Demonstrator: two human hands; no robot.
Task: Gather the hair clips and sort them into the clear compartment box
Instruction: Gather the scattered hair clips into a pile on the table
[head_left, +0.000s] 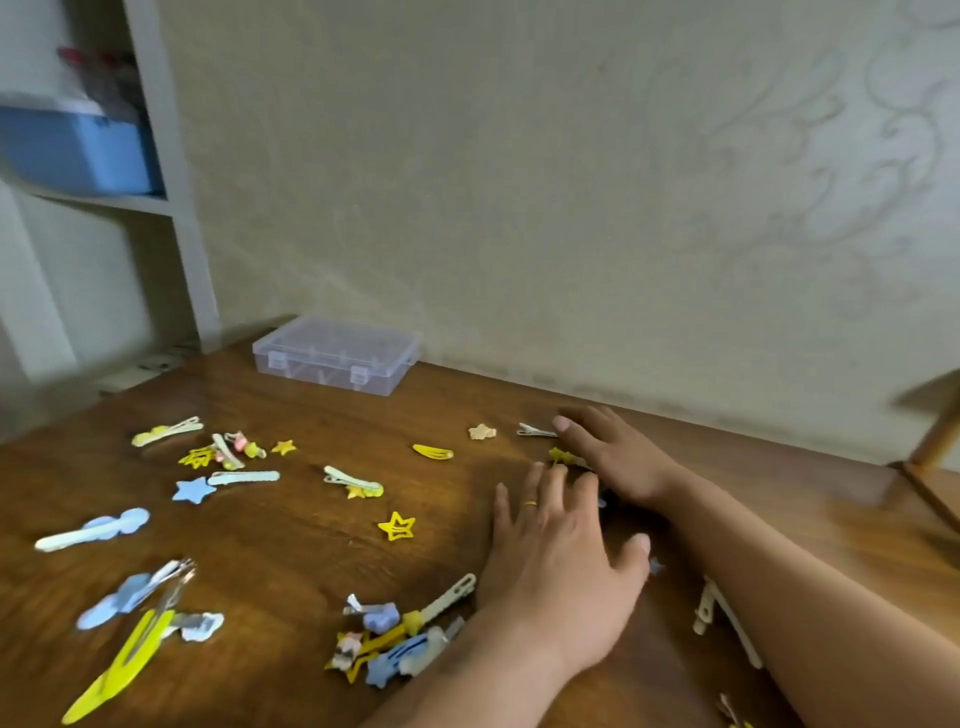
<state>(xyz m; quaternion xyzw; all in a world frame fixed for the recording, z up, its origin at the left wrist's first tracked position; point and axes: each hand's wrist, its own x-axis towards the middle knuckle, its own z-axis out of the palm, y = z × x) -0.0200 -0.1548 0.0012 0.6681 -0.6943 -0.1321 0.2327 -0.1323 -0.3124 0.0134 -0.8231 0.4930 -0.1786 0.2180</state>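
Observation:
Several hair clips lie scattered on the wooden table (291, 540): a yellow star clip (397, 526), a blue star clip (193, 490), a yellow banana-shaped clip (432, 451) and a pile of clips (395, 636) near the front. The clear compartment box (336, 354) stands shut at the back, against the wall. My left hand (558, 561) lies flat on the table with its fingers spread. Beyond it, my right hand (608, 452) rests palm down with straight fingers over a yellow star clip (560, 455). Something dark lies partly hidden between my hands.
A white shelf unit (171, 208) with a blue bin (78, 150) stands at the back left. A wooden chair frame (930, 447) is at the right edge. A cream clip (719, 616) lies beside my right forearm.

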